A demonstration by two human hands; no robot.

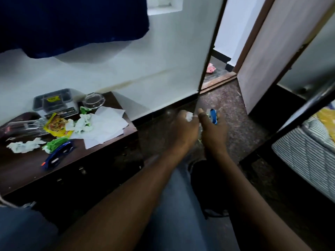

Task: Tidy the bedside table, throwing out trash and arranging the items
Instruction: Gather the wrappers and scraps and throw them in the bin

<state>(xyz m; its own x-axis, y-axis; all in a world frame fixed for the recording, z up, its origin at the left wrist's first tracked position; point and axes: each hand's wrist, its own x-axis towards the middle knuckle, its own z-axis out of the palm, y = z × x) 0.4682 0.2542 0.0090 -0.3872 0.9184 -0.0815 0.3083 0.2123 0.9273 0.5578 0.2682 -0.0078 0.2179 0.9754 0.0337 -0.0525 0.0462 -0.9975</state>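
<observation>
Head view: left hand point(183, 127) curled round a crumpled tissue point(189, 117); right hand point(213, 130) pinching a blue item point(213, 115), blurred, probably a wrapper; both held over the floor, right of the bedside table point(27, 169). Both pieces look light and crushable; a loose fist should do. On the table: tissue wads point(23, 146), yellow snack packet point(58, 126), paper sheets point(107, 127); glass bowl point(94, 101) near the back edge looks fragile, take by the rim. Open floor between table edge and bed point(308, 151).
</observation>
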